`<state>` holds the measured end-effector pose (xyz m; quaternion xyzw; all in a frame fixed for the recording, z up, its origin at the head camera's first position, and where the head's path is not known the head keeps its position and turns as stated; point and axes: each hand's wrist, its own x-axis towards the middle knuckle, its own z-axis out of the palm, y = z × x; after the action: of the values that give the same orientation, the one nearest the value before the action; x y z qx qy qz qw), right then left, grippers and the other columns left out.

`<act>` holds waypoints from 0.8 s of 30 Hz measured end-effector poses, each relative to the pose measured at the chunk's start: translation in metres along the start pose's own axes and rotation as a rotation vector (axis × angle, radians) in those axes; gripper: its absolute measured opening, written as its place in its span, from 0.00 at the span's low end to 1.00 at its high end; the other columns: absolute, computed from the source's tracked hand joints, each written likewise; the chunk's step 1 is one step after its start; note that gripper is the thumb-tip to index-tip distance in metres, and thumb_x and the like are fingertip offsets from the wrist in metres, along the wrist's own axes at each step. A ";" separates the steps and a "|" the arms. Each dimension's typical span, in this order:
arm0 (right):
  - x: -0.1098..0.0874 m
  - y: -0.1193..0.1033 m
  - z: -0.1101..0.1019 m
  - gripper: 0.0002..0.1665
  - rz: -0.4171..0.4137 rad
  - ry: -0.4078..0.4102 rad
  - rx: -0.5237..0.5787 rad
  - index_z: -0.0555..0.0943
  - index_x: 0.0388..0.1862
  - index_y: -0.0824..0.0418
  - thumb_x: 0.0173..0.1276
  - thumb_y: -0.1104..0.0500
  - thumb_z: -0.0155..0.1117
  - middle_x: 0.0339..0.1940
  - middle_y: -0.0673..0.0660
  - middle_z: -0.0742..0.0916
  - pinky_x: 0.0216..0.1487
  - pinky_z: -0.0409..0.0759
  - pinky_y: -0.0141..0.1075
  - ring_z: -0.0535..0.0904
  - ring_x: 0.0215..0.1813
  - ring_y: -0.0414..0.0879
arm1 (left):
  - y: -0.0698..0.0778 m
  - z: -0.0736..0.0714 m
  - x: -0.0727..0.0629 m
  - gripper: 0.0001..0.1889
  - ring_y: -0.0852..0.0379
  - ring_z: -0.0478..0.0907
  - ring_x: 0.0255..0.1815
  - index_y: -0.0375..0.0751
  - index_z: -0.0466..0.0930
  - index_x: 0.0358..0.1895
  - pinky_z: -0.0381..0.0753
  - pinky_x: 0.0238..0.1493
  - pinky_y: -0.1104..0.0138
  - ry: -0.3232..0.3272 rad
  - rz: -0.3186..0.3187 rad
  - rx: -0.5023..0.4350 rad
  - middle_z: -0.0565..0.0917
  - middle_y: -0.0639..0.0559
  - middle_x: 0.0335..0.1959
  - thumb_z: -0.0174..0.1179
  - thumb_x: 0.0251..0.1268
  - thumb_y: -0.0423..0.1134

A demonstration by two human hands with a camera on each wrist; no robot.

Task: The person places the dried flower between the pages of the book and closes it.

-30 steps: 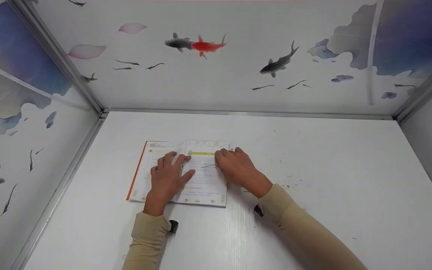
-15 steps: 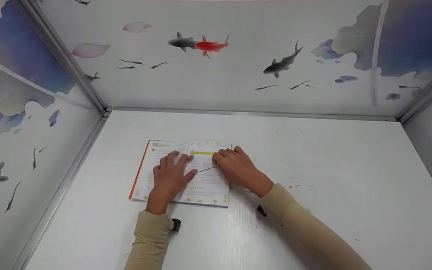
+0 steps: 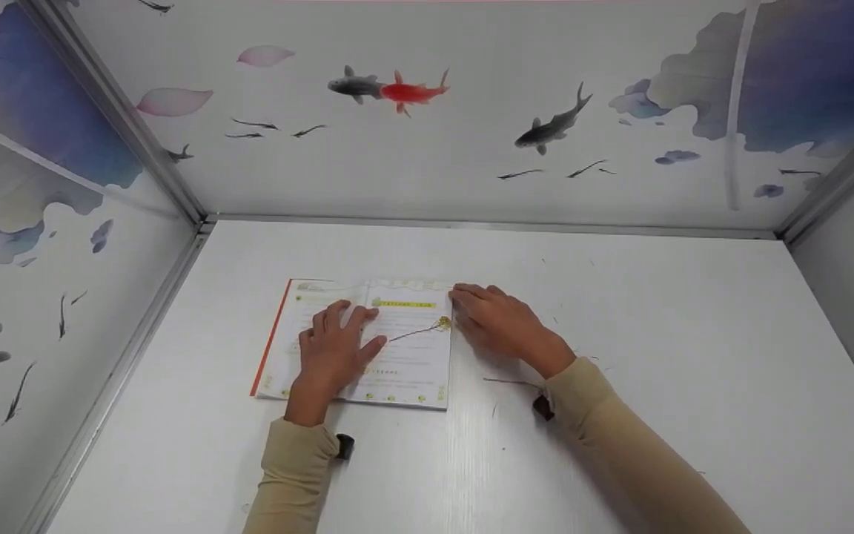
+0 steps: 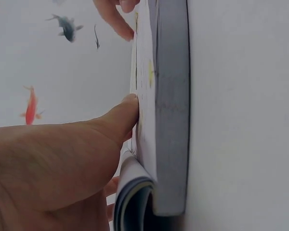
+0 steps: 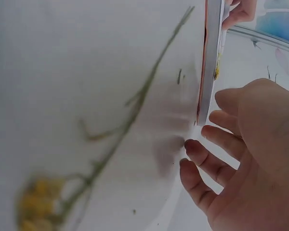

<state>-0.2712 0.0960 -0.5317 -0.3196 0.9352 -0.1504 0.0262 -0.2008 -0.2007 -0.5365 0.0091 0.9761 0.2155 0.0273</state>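
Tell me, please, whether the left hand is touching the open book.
Touching: in the left wrist view, the left hand has its thumb against the upper face of the open book, with no visible gap.

I count two sets of fingers, my left fingers [image 3: 359, 315] and my right fingers [image 3: 469, 292], plus two tan sleeves [image 3: 295, 467] and two black wrist pieces [image 3: 345, 446]. There is one open book [image 3: 408, 386] showing two pages [image 3: 412, 354]. Flower sprigs make two: one sprig [image 3: 444, 323] on the book, one sprig [image 5: 135, 110] on the bench [image 3: 412, 475] between three and four o'clock. On the wall [image 3: 434, 178], I count one red fish [image 3: 414, 93] at twelve, two pink petals [image 3: 265, 55] at eleven.
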 end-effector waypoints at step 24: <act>0.000 -0.005 -0.004 0.55 0.066 -0.134 0.030 0.65 0.87 0.57 0.74 0.28 0.67 0.89 0.53 0.67 0.80 0.72 0.57 0.69 0.85 0.62 | 0.046 0.016 -0.021 0.22 0.46 0.77 0.78 0.42 0.82 0.71 0.81 0.70 0.45 0.105 0.493 0.156 0.82 0.45 0.73 0.66 0.79 0.39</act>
<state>-0.2694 0.0933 -0.5269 -0.2976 0.9389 -0.1418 0.0986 -0.1789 -0.1533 -0.5305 0.2375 0.9581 0.1401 -0.0777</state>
